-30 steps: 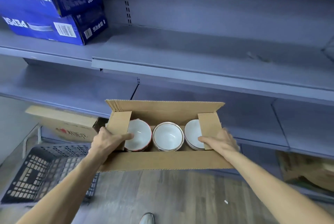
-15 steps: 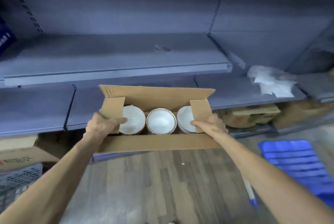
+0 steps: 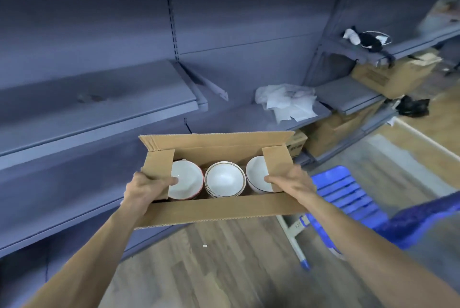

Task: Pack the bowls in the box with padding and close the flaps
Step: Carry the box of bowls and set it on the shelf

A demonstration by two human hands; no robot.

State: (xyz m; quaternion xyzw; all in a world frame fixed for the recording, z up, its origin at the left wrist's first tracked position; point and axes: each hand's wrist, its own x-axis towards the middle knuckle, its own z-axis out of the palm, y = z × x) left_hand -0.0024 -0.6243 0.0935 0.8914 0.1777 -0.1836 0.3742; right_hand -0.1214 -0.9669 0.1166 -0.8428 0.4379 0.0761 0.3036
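Bowls (image 3: 224, 178) sit three abreast in the open box (image 3: 219, 210), carried rightward since a moment ago toward white padding (image 3: 288, 102) on the shelf (image 3: 249, 113), left hand (image 3: 146, 187) and right hand (image 3: 292, 183) each clamping an end flap.

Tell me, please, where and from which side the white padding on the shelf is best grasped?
Probably pinch the padding at its loose front sheets, coming from the front of the shelf. It lies crumpled there, its flat corners overhanging the front edge toward the aisle. Both hands are shut on the box, so one must let go first.
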